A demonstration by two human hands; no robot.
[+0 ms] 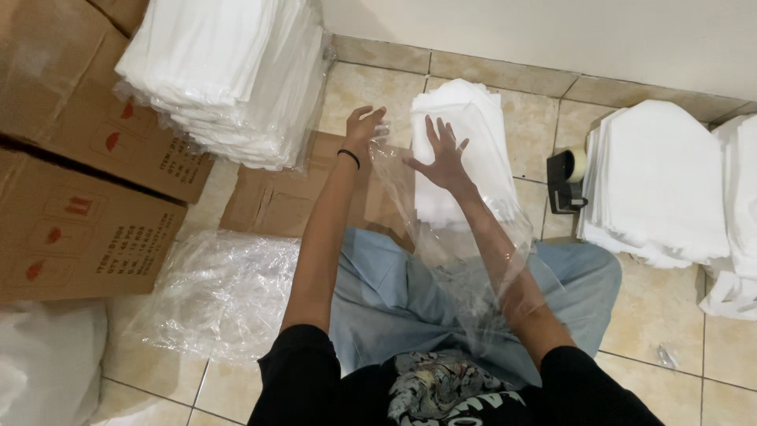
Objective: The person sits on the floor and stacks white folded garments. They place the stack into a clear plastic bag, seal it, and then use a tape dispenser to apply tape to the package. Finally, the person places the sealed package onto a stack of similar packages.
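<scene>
Between both hands hangs a clear, crinkled plastic bag [465, 244]; left hand [363, 126] grip holds its edge.

Two brown cardboard boxes [75, 166] are stacked at far left, with red pictogram marks and a block of dark print seen on their sides. A flattened brown cardboard sheet [280, 197] is laid on the floor just right of the boxes. A clear plastic-wrapped bundle of white folded cloth [229, 75] is rested on the boxes' top. Crumpled clear plastic bags [221, 292] are piled below the boxes. No screens or signs are seen.
</scene>
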